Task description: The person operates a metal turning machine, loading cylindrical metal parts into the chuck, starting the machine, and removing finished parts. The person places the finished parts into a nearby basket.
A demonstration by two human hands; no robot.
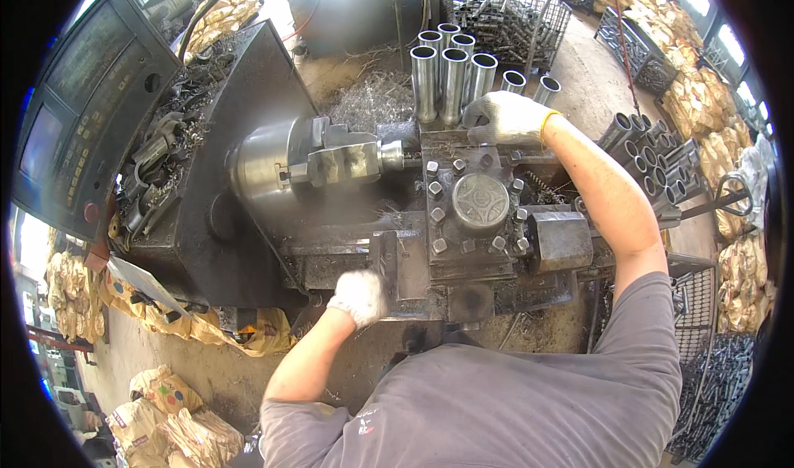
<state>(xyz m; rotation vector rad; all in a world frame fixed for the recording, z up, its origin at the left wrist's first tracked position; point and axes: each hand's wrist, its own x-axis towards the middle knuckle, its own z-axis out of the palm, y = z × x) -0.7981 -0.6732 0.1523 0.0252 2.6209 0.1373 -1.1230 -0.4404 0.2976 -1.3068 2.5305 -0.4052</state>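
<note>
My right hand (511, 117), in a white glove, reaches over the far side of the lathe's tool post (481, 201). Its fingers curl beside upright metal tubes (452, 87), several of which stand grouped behind the post; what the fingers hold, if anything, is hidden. My left hand (361, 297), also gloved, is closed at the near edge of the carriage (411, 271); whatever lies in its grasp does not show. Left of the post, the chuck (269, 162) has large jaws (343, 160) around a short shiny metal piece (391, 155). The chuck's outline looks blurred.
A control panel (78, 129) stands at far left, by a housing topped with metal scraps (169, 141). More tubes (653, 158) lie stacked on the right. Behind is a wire basket of metal parts (513, 25). Paper sacks (165, 418) sit on the floor at lower left.
</note>
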